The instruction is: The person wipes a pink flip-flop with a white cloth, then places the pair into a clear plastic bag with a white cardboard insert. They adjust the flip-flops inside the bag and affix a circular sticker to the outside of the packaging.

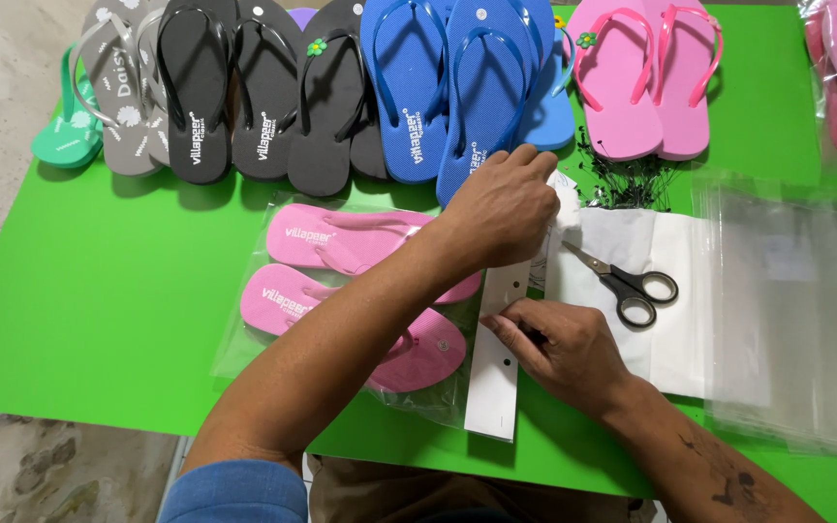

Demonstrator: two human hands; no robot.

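Observation:
A pair of pink flip-flops (pixel 341 281) lies inside a clear plastic bag (pixel 244 320) on the green table (pixel 99 291). A white card header strip (pixel 494 368) covers the bag's right end. My left hand (pixel 501 208) presses on the strip's upper end, fingers curled, touching white paper there. My right hand (pixel 559 344) pinches the strip's middle edge, with a small dark thing between the fingers that I cannot make out.
Black-handled scissors (pixel 627 286) lie on white sheets (pixel 670 320) to the right, beside a stack of clear bags (pixel 796 310). A heap of small black fasteners (pixel 632 179) lies behind. Grey, black, blue and pink flip-flops (pixel 409 87) line the far edge.

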